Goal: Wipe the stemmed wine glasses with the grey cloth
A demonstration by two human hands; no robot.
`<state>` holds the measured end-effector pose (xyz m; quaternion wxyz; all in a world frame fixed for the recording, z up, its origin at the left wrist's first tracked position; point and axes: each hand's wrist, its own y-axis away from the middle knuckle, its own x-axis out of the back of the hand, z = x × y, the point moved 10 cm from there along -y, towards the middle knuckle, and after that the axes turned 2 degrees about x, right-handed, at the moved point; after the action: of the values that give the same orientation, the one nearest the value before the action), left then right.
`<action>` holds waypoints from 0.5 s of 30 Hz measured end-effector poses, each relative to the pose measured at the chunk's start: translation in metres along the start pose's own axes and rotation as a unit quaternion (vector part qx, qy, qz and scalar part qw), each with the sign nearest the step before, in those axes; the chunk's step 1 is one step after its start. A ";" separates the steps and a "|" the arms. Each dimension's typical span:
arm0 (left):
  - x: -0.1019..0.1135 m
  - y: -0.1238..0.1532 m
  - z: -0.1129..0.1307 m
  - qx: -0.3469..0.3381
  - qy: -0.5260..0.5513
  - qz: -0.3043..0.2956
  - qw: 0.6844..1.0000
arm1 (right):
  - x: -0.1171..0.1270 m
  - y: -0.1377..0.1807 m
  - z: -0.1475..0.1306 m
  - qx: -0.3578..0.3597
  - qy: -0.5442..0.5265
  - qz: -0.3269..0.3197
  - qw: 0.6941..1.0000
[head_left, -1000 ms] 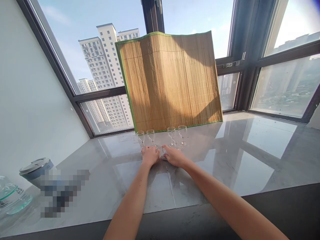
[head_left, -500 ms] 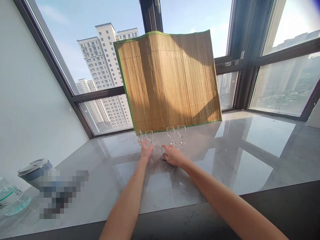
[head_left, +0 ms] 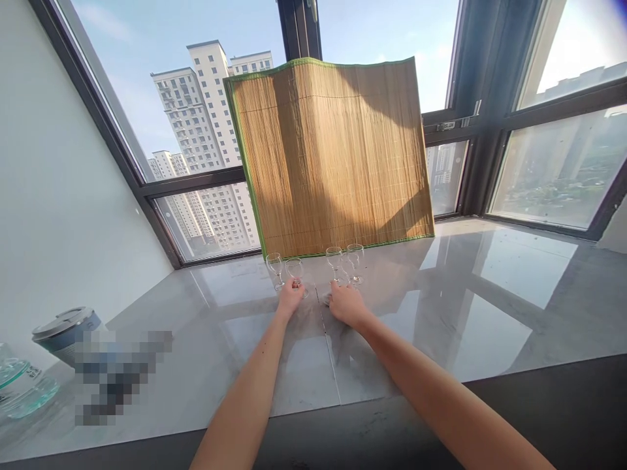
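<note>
Several small stemmed wine glasses stand in a row on the glossy grey countertop [head_left: 441, 307], in front of a bamboo mat. My left hand [head_left: 290, 299] reaches forward with its fingers closed round the stem of the second glass from the left [head_left: 294, 267]. The leftmost glass [head_left: 275, 264] stands just beside it. My right hand [head_left: 347, 305] rests on the counter with fingers curled at the foot of the third glass [head_left: 334, 256]; what those fingers hold is hidden. A further glass [head_left: 355, 253] stands to the right of it.
A bamboo mat with green edging [head_left: 333, 156] leans upright against the window behind the glasses. At the far left are a blue-lidded container [head_left: 66, 328], a clear glass jar [head_left: 22, 385] and a blurred patch. A dark counter edge [head_left: 563, 398] runs along the front.
Both hands moved slightly forward toward the glasses. My left hand went from lying flat on the counter to closing on the second glass's stem. My right hand shifted up to the third glass's foot.
</note>
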<state>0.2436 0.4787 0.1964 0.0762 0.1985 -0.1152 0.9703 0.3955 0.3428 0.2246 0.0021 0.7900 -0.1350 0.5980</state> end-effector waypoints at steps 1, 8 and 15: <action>0.001 0.001 0.001 0.000 0.000 0.003 1.000 | 0.000 -0.001 0.002 -0.004 -0.004 0.000 1.000; 0.003 0.016 0.009 0.015 0.025 -0.011 1.000 | 0.001 -0.005 0.022 -0.046 -0.025 0.003 0.999; 0.002 0.028 0.014 0.017 0.040 -0.035 0.998 | 0.007 -0.001 0.022 -0.056 0.007 0.004 0.998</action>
<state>0.2411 0.4490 0.2042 0.1111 0.1645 -0.0890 0.9761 0.4186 0.3385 0.2248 0.0449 0.7840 -0.1718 0.5948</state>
